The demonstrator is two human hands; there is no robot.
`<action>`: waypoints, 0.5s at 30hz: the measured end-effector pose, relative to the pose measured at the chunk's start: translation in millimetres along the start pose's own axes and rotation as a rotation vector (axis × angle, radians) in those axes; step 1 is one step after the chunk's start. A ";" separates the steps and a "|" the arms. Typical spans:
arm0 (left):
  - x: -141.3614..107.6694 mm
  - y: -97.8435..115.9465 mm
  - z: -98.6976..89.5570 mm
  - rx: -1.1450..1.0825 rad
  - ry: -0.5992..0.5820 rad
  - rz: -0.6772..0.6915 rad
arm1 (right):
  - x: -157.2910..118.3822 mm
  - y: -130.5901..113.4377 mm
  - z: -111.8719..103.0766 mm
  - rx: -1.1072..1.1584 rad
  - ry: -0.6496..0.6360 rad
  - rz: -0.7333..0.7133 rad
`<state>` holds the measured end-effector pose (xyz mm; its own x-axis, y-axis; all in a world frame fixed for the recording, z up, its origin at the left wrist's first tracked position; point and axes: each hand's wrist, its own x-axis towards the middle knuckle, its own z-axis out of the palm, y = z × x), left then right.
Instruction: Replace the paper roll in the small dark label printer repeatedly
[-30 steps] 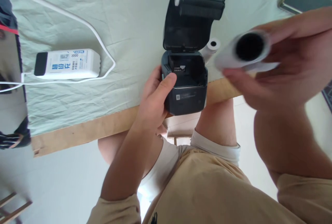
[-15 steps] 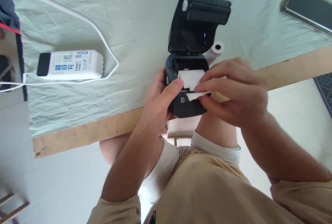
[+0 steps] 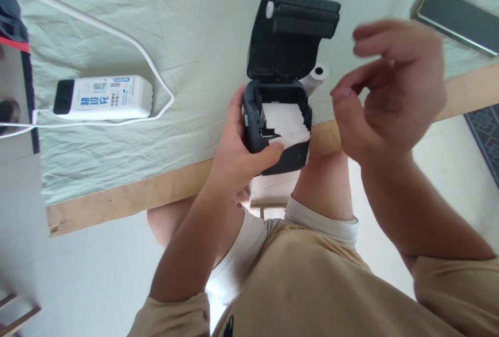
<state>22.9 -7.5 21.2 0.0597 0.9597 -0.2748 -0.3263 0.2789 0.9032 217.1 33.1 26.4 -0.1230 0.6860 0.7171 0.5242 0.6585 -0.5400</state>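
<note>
A small black thermal printer (image 3: 252,124) with its lid (image 3: 280,53) standing up rests in my left hand (image 3: 237,157) at the table's edge. My left fingers wrap round its left side, and the thumb presses on the torn strip of white paper (image 3: 286,118) that comes out over the printer's front. The paper lies in the printer's bay, its right edge ragged. To the right, my right hand (image 3: 393,82) is raised away from the printer, slightly blurred. Its upper fingers stretch out, the thumb and forefinger come close together, and I see nothing held.
A white paper roll (image 3: 316,77) lies just behind the printer's right side. At the left lies a white power bank (image 3: 107,98) with a white cable (image 3: 144,51) curving round it. A dark phone-like slab (image 3: 460,20) lies at the far right. The table has a wooden edge (image 3: 128,202).
My right hand has let go of the paper and moved up and right. My left thumb has shifted down onto the paper strip, which now lies over the printer's front.
</note>
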 end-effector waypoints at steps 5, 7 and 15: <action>2.0 -1.3 -3.0 0.019 -0.037 0.018 | 21.3 -4.6 0.6 0.039 -0.201 0.082; 1.8 -2.4 -3.0 0.013 -0.022 0.021 | 17.3 -6.0 3.0 0.107 -0.113 0.073; -1.7 1.1 -2.2 -0.030 -0.014 -0.016 | -26.7 8.0 16.0 0.368 -0.005 0.234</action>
<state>20.3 -8.9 21.9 0.0787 0.9555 -0.2844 -0.3529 0.2935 0.8884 211.1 25.0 -4.1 -0.0412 0.8311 0.5546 0.2030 0.5505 -0.8098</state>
